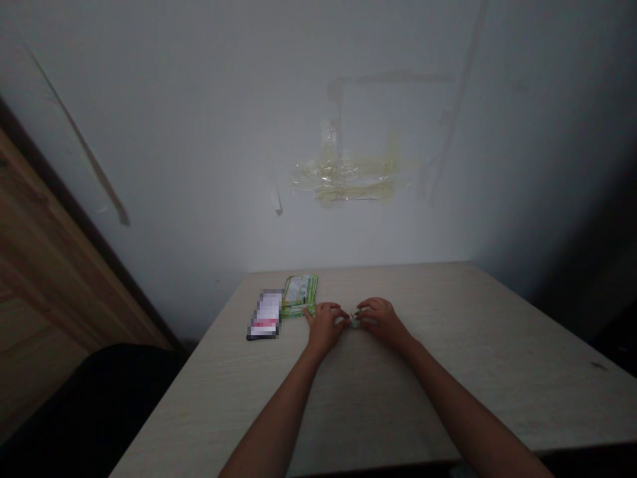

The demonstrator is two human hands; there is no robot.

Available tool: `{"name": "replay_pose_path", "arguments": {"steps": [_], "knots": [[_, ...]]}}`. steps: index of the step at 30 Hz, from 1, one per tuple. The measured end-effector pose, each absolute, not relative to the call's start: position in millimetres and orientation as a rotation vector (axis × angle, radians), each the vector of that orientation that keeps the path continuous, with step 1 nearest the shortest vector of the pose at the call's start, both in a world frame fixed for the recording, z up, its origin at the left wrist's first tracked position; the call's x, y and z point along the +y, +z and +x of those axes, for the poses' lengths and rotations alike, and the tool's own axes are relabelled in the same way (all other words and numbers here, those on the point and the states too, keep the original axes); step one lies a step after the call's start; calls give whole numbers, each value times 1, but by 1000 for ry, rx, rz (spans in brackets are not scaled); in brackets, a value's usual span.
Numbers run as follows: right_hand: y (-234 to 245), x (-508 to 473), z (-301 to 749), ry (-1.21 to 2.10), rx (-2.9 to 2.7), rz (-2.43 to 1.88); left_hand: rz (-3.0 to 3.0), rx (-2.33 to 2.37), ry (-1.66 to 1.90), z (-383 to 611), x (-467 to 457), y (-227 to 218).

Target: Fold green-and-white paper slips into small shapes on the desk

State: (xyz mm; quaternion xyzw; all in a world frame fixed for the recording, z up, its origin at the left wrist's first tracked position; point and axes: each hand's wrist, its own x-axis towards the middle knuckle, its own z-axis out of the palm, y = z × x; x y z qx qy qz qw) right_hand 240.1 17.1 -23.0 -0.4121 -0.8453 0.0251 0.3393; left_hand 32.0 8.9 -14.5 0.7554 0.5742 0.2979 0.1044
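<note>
Object [355, 321]: one; left hand [326, 326], right hand [381, 320].

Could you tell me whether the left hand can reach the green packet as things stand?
Probably yes: the left hand lies right beside the green packet, nothing between, though it touches a small object.

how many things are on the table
3: a flat phone-like thing at the left, a green packet beside it, a small pale thing between the left hand and right hand; the hands may hide more.
</note>
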Motion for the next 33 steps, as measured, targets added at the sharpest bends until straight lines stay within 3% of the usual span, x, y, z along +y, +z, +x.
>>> {"name": "replay_pose_path", "arguments": {"steps": [19,33], "knots": [[-27,17,227,-72,-2200,-1157,2158,1777,870,31,13,-15],[-31,20,220,3,-2192,-1276,2235,1821,753,30,7,-5]]}}
